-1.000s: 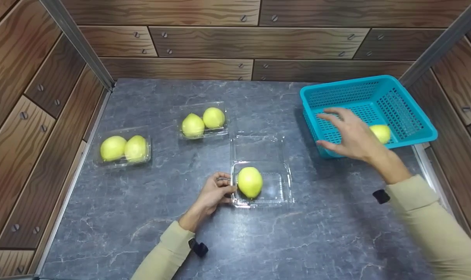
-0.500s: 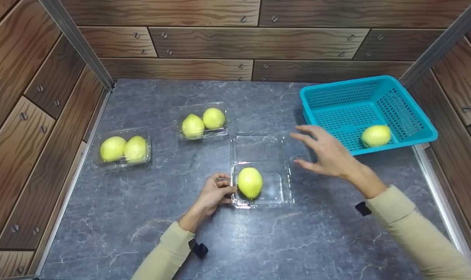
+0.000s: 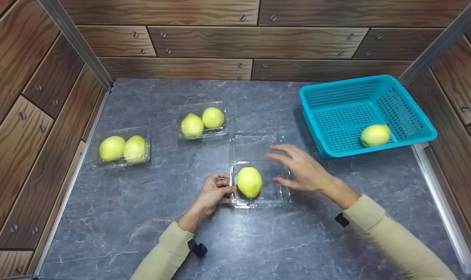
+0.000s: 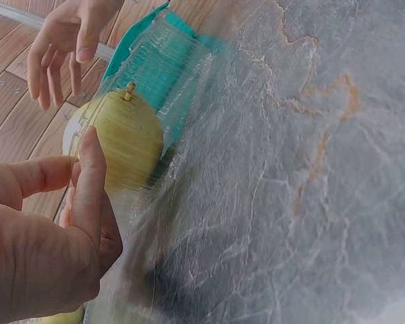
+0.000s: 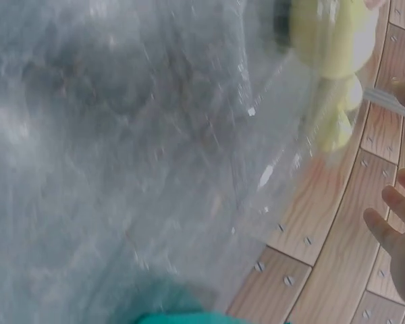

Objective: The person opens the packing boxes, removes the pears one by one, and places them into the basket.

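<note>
A clear plastic clamshell box (image 3: pixel 272 194) lies with its lid folded back on the table, and one yellow-green pear (image 3: pixel 249 182) sits in its left half. My left hand (image 3: pixel 214 193) pinches the box's left rim between thumb and fingers, as the left wrist view also shows. Over the right side of the box hovers my right hand (image 3: pixel 303 169), fingers spread and holding nothing. In the left wrist view the pear's stem (image 4: pixel 129 91) points upward past the pinched plastic wall.
A turquoise basket (image 3: pixel 324 146) at the back right holds another pear (image 3: pixel 375 135). Two clear boxes with two pears each, one at far left (image 3: pixel 112 148) and one at back centre (image 3: pixel 192 125), stand on the grey marbled table (image 3: pixel 161 249). Wood-patterned walls surround it.
My right hand has moved left and nearer from over the basket to the open box, with nothing in it. My left hand keeps its hold on the rim.
</note>
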A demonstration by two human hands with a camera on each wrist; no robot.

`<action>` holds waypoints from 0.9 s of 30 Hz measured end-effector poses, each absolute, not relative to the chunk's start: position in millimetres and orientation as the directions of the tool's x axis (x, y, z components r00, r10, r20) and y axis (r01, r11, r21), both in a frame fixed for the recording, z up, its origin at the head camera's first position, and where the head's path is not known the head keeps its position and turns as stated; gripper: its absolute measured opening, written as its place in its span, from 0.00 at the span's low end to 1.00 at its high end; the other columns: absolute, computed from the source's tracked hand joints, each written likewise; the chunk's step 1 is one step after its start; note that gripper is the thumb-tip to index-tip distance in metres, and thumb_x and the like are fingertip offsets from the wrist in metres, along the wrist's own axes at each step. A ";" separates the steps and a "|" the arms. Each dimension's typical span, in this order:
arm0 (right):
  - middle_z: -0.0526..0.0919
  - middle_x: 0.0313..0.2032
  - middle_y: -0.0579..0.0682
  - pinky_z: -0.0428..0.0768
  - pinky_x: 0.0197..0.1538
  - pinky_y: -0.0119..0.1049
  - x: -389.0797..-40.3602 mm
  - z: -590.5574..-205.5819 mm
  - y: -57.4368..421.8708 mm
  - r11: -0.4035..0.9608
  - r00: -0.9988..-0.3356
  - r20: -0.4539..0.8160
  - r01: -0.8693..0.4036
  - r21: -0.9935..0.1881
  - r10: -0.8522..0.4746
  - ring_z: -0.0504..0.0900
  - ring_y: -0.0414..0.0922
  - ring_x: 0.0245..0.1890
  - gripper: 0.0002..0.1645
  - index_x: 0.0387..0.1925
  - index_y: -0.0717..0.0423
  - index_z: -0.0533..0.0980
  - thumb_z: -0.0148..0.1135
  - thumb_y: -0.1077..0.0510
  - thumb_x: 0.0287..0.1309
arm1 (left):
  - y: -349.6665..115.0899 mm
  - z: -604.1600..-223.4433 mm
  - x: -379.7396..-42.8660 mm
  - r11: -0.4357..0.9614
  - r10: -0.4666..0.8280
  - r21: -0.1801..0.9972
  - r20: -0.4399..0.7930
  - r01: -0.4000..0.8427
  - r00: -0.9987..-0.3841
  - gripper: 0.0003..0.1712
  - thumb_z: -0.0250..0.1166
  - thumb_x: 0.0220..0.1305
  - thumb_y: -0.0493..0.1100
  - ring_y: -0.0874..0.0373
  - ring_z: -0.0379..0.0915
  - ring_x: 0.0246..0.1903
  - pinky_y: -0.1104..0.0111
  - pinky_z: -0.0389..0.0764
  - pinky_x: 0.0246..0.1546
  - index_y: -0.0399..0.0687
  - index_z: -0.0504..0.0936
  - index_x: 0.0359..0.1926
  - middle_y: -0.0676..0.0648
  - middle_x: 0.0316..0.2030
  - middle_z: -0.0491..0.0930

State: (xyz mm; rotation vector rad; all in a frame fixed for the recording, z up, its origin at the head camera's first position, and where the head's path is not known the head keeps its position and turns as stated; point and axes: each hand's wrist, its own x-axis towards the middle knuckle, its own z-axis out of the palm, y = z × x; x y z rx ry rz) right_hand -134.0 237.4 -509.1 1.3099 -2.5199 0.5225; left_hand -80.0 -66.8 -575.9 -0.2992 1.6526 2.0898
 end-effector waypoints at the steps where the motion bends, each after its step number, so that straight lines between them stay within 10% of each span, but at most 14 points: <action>1: 0.78 0.67 0.60 0.85 0.68 0.56 -132.8 -511.2 235.3 0.528 -0.562 0.378 -0.826 -0.200 -0.736 0.80 0.58 0.65 0.47 0.68 0.53 0.75 0.84 0.48 0.47 | -67.0 -576.0 -80.1 -0.175 0.216 0.861 -0.440 -0.478 -0.872 0.22 0.67 0.62 0.26 0.62 0.76 0.28 0.73 0.87 0.20 0.36 0.69 0.54 0.51 0.33 0.75; 27: 0.76 0.70 0.60 0.81 0.72 0.58 -115.7 -537.7 202.7 0.477 -0.525 0.253 -0.848 -0.229 -0.812 0.77 0.58 0.69 0.48 0.69 0.50 0.74 0.85 0.49 0.47 | -66.3 -575.9 -79.5 -0.179 0.216 0.861 -0.438 -0.476 -0.873 0.23 0.67 0.62 0.25 0.61 0.78 0.28 0.72 0.89 0.21 0.35 0.69 0.55 0.50 0.34 0.76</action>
